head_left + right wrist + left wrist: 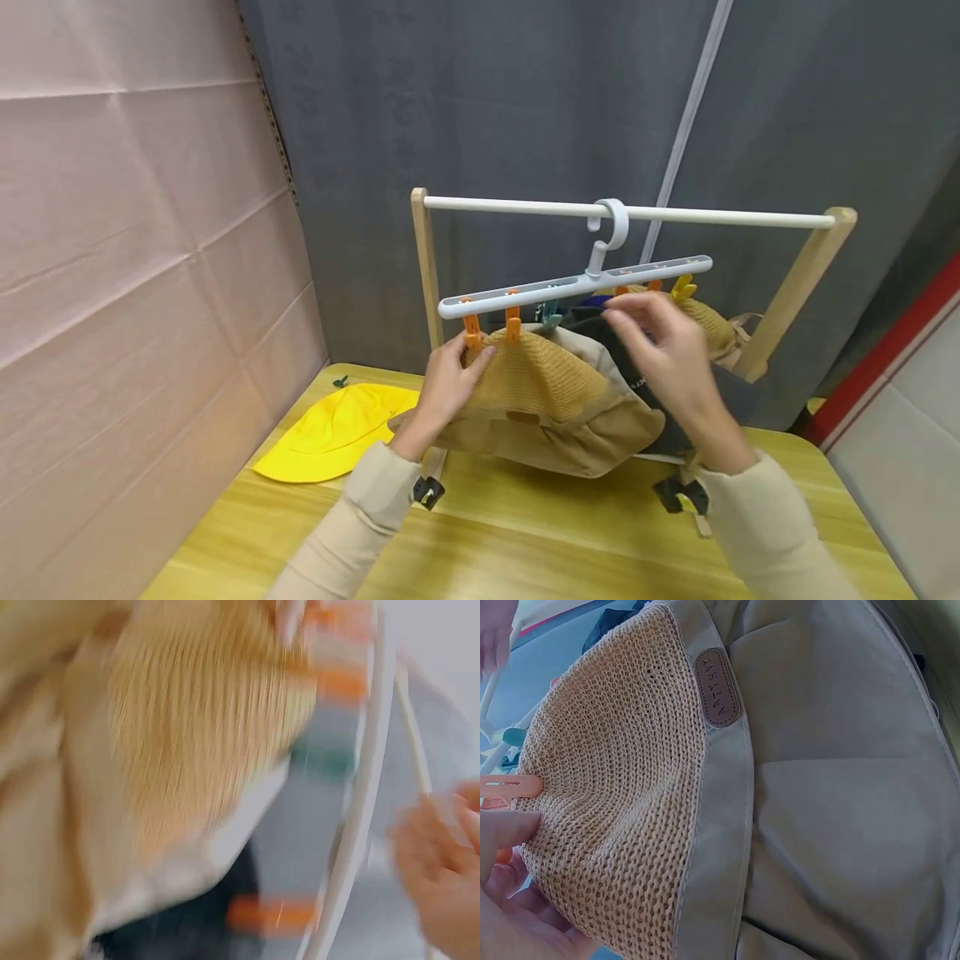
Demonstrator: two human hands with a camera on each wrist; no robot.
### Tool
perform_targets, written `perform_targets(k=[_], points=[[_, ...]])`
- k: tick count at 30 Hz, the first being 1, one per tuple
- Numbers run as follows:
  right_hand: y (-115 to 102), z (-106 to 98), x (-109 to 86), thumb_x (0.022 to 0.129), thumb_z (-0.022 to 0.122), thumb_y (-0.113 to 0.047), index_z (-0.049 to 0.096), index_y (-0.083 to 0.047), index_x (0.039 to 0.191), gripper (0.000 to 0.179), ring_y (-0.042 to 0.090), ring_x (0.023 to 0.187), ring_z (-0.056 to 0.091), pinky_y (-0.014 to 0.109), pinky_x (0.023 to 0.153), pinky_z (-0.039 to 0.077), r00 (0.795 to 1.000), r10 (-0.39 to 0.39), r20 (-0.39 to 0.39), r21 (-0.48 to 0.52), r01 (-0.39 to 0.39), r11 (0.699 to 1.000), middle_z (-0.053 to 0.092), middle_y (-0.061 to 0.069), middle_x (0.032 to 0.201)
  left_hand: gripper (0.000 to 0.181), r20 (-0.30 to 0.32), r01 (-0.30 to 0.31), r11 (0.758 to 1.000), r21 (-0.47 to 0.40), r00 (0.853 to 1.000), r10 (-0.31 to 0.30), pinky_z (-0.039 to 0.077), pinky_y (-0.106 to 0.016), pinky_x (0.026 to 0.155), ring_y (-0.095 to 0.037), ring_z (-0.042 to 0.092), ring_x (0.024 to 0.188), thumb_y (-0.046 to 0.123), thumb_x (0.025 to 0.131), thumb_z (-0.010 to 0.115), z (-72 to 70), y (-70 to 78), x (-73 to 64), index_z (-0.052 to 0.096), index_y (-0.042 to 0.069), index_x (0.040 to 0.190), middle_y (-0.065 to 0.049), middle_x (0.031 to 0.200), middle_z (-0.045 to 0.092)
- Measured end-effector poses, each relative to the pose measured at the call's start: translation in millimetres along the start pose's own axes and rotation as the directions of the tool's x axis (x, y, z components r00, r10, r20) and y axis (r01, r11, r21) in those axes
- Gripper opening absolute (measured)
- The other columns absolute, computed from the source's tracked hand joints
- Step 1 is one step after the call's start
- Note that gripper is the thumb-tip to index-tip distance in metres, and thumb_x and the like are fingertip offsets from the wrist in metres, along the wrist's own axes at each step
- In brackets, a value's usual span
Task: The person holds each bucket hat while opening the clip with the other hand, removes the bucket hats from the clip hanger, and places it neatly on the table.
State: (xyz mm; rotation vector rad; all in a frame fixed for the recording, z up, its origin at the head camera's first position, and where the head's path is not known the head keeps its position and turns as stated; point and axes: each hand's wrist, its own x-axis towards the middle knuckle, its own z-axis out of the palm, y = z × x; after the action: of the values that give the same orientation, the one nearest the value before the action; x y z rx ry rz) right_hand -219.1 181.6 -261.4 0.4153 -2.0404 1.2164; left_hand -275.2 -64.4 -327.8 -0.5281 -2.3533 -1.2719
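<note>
A sun hat (551, 375) with a tan knit crown and wide beige brim hangs from a pale grey clip hanger (517, 296). An orange clip (513, 325) holds its crown; another orange clip (472, 332) is beside my left fingers. At the crown's left edge, my left hand (444, 379) pinches the knit, thumb (506, 829) in front and fingers behind. My right hand (675, 354) is raised below the hanger's right half, fingers loosely bent and holding nothing; it is blurred in the right wrist view. A teal clip (552, 315) sits near the hanger's middle.
The hanger hooks over a white rod (510, 205) between wooden posts (798, 287). Behind the sun hat are dark hats (600, 323) and another tan knit hat (708, 323), near a yellow clip (683, 288). A bright yellow hat (337, 433) lies on the wood-patterned table (510, 542).
</note>
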Motion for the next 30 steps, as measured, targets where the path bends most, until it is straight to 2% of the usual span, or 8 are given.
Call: perform_targets(k=[2, 4, 6, 8, 14, 17, 21, 30], points=[[-10, 18, -2.3, 0.092, 0.058, -0.015, 0.062, -0.003, 0.113, 0.024, 0.013, 0.096, 0.063, 0.024, 0.084, 0.05, 0.97, 0.014, 0.245, -0.08, 0.006, 0.997, 0.066, 0.008, 0.108, 0.019, -0.002, -0.008, 1.0, 0.0, 1.0, 0.008, 0.03, -0.021, 0.053, -0.013, 0.039, 0.058, 0.023, 0.09, 0.061, 1.1, 0.1, -0.6, 0.063, 0.006, 0.099, -0.002, 0.063, 0.044], [-17, 35, -3.0, 0.094, 0.056, -0.02, 0.057, -0.004, 0.123, 0.033, 0.023, 0.106, 0.062, 0.036, 0.09, 0.049, 0.917, 0.057, 0.396, -0.12, -0.01, 0.993, 0.063, 0.012, 0.119, 0.02, 0.0, -0.019, 1.0, -0.002, 1.0, 0.019, 0.031, -0.021, 0.053, -0.013, 0.039, 0.058, 0.023, 0.09, 0.061, 2.1, 0.5, -1.1, 0.063, 0.006, 0.099, -0.002, 0.064, 0.045], [-20, 48, -2.5, 0.095, 0.054, -0.025, 0.051, -0.006, 0.131, 0.042, 0.028, 0.114, 0.058, 0.044, 0.094, 0.047, 0.88, 0.112, 0.461, -0.138, -0.054, 0.989, 0.057, 0.014, 0.129, 0.02, 0.006, -0.027, 1.0, -0.007, 1.0, 0.027, 0.032, -0.021, 0.054, -0.013, 0.039, 0.059, 0.023, 0.09, 0.061, 3.0, 0.7, -1.7, 0.063, 0.006, 0.1, -0.003, 0.065, 0.046], [-20, 58, -0.9, 0.095, 0.053, -0.027, 0.047, -0.006, 0.135, 0.046, 0.029, 0.118, 0.055, 0.045, 0.096, 0.045, 0.868, 0.157, 0.472, -0.129, -0.108, 0.986, 0.053, 0.014, 0.133, 0.02, 0.011, -0.03, 0.999, -0.012, 1.0, 0.03, 0.033, -0.021, 0.054, -0.013, 0.04, 0.059, 0.023, 0.09, 0.061, 3.5, 0.9, -2.2, 0.062, 0.006, 0.101, -0.003, 0.066, 0.047], [-16, 71, 8.5, 0.095, 0.053, -0.028, 0.054, -0.003, 0.129, 0.042, 0.029, 0.113, 0.058, 0.043, 0.093, 0.047, 0.887, 0.223, 0.403, -0.105, -0.198, 0.975, 0.06, 0.014, 0.125, 0.021, 0.026, -0.017, 1.0, -0.01, 1.0, 0.017, 0.032, -0.021, 0.054, -0.013, 0.039, 0.059, 0.024, 0.09, 0.061, 1.7, 4.5, -3.2, 0.063, 0.006, 0.102, -0.003, 0.065, 0.046], [-16, 72, 10.6, 0.094, 0.054, -0.027, 0.058, -0.002, 0.124, 0.04, 0.031, 0.109, 0.06, 0.045, 0.091, 0.048, 0.907, 0.199, 0.371, -0.145, -0.155, 0.977, 0.062, 0.015, 0.121, 0.022, 0.059, -0.005, 1.0, -0.002, 0.998, 0.005, 0.031, -0.022, 0.054, -0.013, 0.038, 0.059, 0.026, 0.091, 0.06, -0.1, 5.5, -4.0, 0.061, 0.006, 0.1, -0.002, 0.065, 0.042], [-18, 72, 11.5, 0.095, 0.053, -0.025, 0.058, 0.0, 0.124, 0.039, 0.033, 0.108, 0.06, 0.046, 0.089, 0.049, 0.913, 0.177, 0.367, -0.184, -0.116, 0.976, 0.062, 0.017, 0.121, 0.022, 0.083, -0.001, 1.0, -0.015, 0.997, 0.002, 0.03, -0.022, 0.053, -0.013, 0.036, 0.059, 0.028, 0.091, 0.06, -1.9, 6.5, -5.3, 0.06, 0.007, 0.096, -0.001, 0.064, 0.039], [-20, 71, 12.3, 0.094, 0.056, -0.023, 0.063, 0.0, 0.117, 0.034, 0.03, 0.098, 0.065, 0.042, 0.077, 0.051, 0.927, 0.133, 0.35, -0.225, -0.055, 0.973, 0.065, 0.018, 0.113, 0.021, 0.012, 0.008, 0.99, -0.141, 1.0, -0.007, 0.029, -0.021, 0.051, -0.012, 0.037, 0.058, 0.024, 0.086, 0.066, -3.1, 10.3, -11.1, 0.062, 0.004, 0.09, -0.001, 0.063, 0.041]])
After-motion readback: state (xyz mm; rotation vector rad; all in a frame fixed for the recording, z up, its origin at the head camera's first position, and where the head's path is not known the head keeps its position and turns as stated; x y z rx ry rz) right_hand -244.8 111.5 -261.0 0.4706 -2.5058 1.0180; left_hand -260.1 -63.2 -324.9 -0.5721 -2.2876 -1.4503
